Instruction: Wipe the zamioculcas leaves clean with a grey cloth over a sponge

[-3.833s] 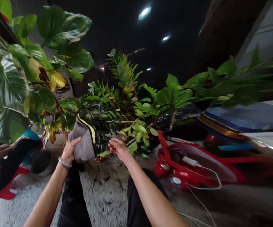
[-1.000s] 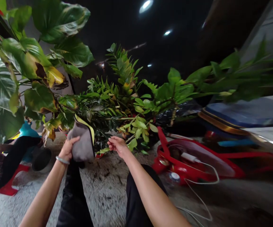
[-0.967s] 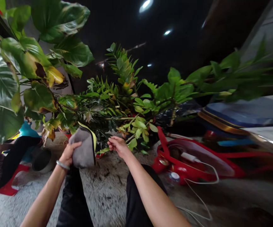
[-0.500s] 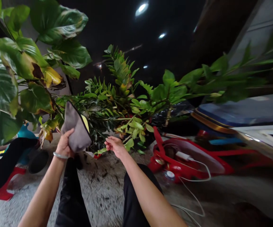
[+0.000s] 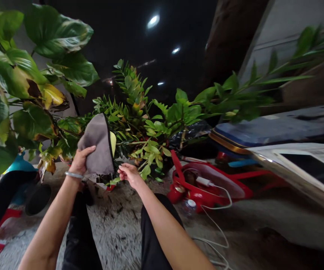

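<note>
A grey cloth [image 5: 97,144] with a dark edge and a pale yellow underside is in my left hand [image 5: 80,162], thumb across its front. A silver bangle circles that wrist. To its right, my right hand [image 5: 128,174] has its fingers pinched together beside dark green leaves of a plant [image 5: 150,150]; they seem to hold a leaf or stem, but it is too small to be sure. Yellow-green leaves hang just right of this hand.
A large-leaved plant [image 5: 57,33] rises at the left. On the right are a red bag [image 5: 212,195] with a white charger and cable, a clear bottle [image 5: 190,206] and a blue case [image 5: 243,131]. A black pot [image 5: 38,199] stands lower left.
The view has swung to the right, so the plants and bag appear further left. The cloth is turned and spread wider in my left hand. My right hand stays pinched near the leaves.
</note>
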Demonstrator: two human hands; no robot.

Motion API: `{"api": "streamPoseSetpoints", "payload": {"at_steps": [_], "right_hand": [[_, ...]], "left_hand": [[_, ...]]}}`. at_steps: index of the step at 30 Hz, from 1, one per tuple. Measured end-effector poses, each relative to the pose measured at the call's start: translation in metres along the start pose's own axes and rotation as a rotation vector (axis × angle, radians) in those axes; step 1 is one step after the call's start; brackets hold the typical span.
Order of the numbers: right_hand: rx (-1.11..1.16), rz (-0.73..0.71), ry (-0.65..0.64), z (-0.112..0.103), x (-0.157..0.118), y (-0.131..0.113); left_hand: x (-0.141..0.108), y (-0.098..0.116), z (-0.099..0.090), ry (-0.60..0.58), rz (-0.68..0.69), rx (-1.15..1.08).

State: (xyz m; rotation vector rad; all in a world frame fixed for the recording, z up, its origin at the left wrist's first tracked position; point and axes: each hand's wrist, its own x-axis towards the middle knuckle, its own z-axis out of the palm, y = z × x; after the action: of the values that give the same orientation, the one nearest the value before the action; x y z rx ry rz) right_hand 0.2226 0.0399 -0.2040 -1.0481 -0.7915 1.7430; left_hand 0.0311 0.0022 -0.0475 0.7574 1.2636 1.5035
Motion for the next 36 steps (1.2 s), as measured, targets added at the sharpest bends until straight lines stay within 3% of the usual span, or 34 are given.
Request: {"api": "streamPoseSetpoints", "payload": {"at_steps": [3,5,7,9,11,13,15,18,20,22,24,26,28,31,33,34,36], "right_hand": [[-0.002,0.017,0.013,-0.002,0.002,0.000],[-0.005,0.024,0.020,-0.005,0.003,0.001],[-0.004,0.021,0.026,-0.007,0.003,0.001],[-0.002,0.011,0.022,-0.008,0.003,0.001],[-0.003,0.005,0.012,-0.006,0.003,0.001],[-0.007,0.008,0.006,-0.004,0.003,0.000],[-0.009,0.011,0.005,-0.001,0.004,0.000],[-0.005,0.009,0.004,0.001,0.004,0.000],[-0.001,0.007,0.004,-0.001,0.004,-0.001],[0.000,0.007,0.004,-0.003,0.003,-0.001],[0.000,0.006,0.005,-0.005,0.002,-0.001],[-0.001,0.004,0.003,-0.006,0.002,-0.002],[-0.002,0.003,-0.003,-0.004,0.001,-0.003],[-0.004,0.008,-0.010,-0.001,0.000,-0.003],[-0.002,0.010,-0.008,0.001,0.000,-0.002],[-0.001,0.010,-0.006,0.001,0.000,-0.002],[0.003,0.010,-0.001,0.000,0.000,-0.001]], "left_hand": [[-0.001,-0.038,-0.003,0.003,-0.024,0.195],[-0.015,-0.057,-0.013,-0.104,-0.120,0.286],[-0.031,-0.057,-0.019,-0.260,-0.175,0.325],[-0.041,-0.040,-0.016,-0.359,-0.141,0.307],[-0.040,-0.014,-0.005,-0.329,-0.028,0.241],[-0.029,0.008,0.009,-0.219,0.099,0.145],[-0.013,0.016,0.019,-0.103,0.161,0.066],[0.001,-0.005,0.018,-0.023,0.091,0.125],[-0.003,-0.027,0.005,-0.086,0.004,0.262],[-0.016,-0.042,-0.012,-0.225,-0.077,0.373],[-0.030,-0.041,-0.027,-0.344,-0.134,0.405],[-0.039,-0.025,-0.034,-0.377,-0.119,0.356],[-0.038,-0.002,-0.032,-0.293,-0.020,0.242],[-0.023,0.019,-0.022,-0.051,0.118,0.076],[-0.015,0.014,-0.019,0.048,0.125,0.066],[-0.014,0.005,-0.020,0.043,0.102,0.106],[-0.021,-0.017,-0.029,-0.077,0.020,0.249]]}}
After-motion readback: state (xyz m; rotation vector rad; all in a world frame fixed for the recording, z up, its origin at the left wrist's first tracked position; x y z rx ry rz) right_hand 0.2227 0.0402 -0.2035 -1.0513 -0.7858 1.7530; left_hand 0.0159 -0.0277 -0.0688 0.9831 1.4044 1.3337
